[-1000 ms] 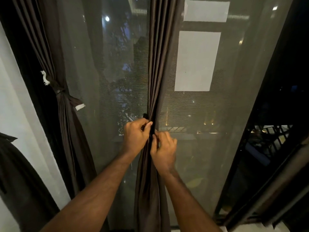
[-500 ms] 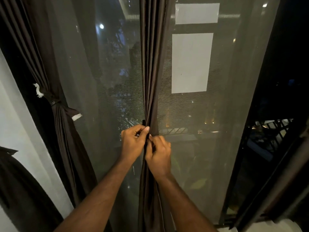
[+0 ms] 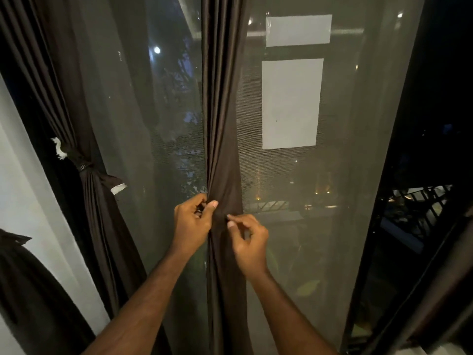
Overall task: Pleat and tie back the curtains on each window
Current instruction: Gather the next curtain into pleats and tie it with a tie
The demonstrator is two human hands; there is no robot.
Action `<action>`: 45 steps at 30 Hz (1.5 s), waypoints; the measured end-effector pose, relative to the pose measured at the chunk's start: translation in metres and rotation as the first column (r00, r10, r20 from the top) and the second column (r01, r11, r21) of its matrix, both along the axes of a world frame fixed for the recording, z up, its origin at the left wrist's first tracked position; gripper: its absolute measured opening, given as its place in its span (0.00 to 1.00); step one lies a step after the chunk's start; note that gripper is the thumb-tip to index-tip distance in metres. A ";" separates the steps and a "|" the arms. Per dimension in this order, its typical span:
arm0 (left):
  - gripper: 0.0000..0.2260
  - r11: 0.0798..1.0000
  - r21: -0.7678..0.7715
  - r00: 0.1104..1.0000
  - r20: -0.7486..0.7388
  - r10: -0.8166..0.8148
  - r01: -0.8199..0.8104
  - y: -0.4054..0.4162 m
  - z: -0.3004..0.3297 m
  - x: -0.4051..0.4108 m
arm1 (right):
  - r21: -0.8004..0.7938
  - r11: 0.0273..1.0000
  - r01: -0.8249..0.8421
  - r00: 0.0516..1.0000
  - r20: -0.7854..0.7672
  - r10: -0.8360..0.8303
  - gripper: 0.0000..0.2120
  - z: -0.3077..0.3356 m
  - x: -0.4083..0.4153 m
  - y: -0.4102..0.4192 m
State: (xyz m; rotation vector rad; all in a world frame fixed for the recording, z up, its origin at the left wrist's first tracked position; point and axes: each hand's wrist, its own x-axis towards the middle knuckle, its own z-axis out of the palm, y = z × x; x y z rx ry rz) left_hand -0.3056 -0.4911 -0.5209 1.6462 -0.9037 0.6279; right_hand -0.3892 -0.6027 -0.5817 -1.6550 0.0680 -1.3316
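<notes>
A dark brown curtain (image 3: pixel 222 103) hangs gathered into narrow pleats down the middle of the window. My left hand (image 3: pixel 192 225) pinches its left edge between thumb and fingers at waist height. My right hand (image 3: pixel 249 242) pinches the front folds just to the right, thumb and forefinger tips on the cloth. A second brown curtain (image 3: pixel 64 93) at the left is bunched and bound by a tie-back (image 3: pixel 82 163) with white ends.
Sheer grey netting (image 3: pixel 340 175) covers the glass behind, with two white paper sheets (image 3: pixel 291 103) stuck on the pane. A white wall (image 3: pixel 28 213) stands at the left with dark cloth (image 3: pixel 33 298) below. A dark window frame (image 3: pixel 399 201) runs down the right.
My hands have drawn slightly apart on the middle curtain; the right hand slid to the right and lower. The camera has tilted, so the view has shifted.
</notes>
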 end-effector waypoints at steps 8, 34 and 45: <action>0.17 1.000 0.029 0.999 -0.040 0.004 -0.002 0.027 0.001 0.019 | 0.363 0.930 -0.052 0.976 -0.181 0.125 0.22 0.018 0.043 -0.045; 0.09 0.943 0.129 0.937 0.215 0.274 -0.306 0.000 0.000 -0.018 | -0.354 0.891 0.284 0.944 -0.060 -0.325 0.15 -0.004 0.006 0.023; 0.13 0.999 -0.036 0.999 -0.048 0.018 -0.020 0.008 -0.004 -0.011 | -0.544 0.805 0.239 0.930 -0.111 -0.352 0.17 0.000 0.017 0.035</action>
